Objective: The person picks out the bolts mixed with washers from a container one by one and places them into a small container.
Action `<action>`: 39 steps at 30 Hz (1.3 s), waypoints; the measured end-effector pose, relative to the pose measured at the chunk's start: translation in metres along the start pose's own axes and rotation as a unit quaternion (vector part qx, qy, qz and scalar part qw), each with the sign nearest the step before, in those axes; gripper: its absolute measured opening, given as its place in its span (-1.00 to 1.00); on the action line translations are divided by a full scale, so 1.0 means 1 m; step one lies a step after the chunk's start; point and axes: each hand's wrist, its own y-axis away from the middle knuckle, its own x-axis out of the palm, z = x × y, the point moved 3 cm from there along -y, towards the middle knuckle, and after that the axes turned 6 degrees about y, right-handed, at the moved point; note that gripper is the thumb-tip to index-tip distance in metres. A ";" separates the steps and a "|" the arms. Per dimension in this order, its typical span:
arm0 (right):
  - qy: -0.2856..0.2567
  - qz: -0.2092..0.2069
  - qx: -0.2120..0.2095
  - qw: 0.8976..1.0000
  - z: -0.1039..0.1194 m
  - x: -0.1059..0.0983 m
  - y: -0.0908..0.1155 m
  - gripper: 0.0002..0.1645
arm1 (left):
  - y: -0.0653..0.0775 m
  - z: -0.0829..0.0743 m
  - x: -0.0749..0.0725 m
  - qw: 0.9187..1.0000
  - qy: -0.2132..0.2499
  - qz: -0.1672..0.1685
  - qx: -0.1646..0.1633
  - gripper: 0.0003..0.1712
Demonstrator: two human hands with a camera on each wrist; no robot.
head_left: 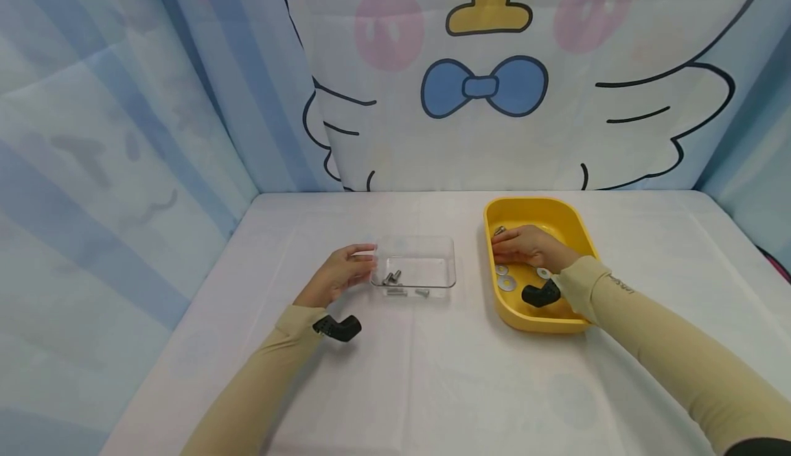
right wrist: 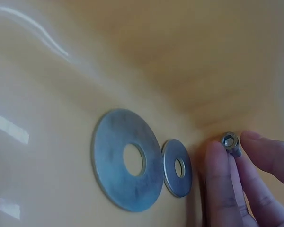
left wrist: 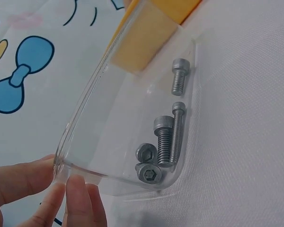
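Note:
My left hand [head_left: 336,277] grips the left end of a clear plastic box [head_left: 441,260], with fingertips at its rim and outer wall. Inside the box lie several socket head screws [left wrist: 164,137] of different sizes, mostly gathered toward the held end. Over in the yellow tray [head_left: 513,317], my right hand [head_left: 528,246] pinches a small socket head screw [right wrist: 230,141] between thumb and fingers near the left wall. Beside those fingers are a large flat washer [right wrist: 128,189] and a smaller washer [right wrist: 177,168] touching it.
Another washer [head_left: 543,272] lies in the tray, right of the other two. Box and tray stand apart on a white tablecloth [head_left: 383,367]. A printed curtain [head_left: 469,147] hangs behind the table, and another curtain [head_left: 123,188] closes off its left side.

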 end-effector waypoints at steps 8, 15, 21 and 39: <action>-0.040 0.000 0.009 0.999 0.001 0.001 0.005 -0.49 | 0.002 -0.001 0.002 1.000 -0.001 0.000 -0.001 -0.43; -0.117 0.020 0.013 0.993 0.002 -0.002 0.006 -0.69 | 0.001 -0.001 0.001 1.000 0.002 -0.002 -0.005 -0.43; -0.166 0.033 0.015 0.985 0.003 -0.003 0.005 -0.86 | -0.002 -0.001 0.000 1.000 0.009 -0.009 -0.012 -0.44; -0.170 0.035 -0.010 0.985 0.006 -0.005 0.005 -0.70 | -0.003 -0.001 0.001 0.999 0.012 -0.020 -0.022 -0.45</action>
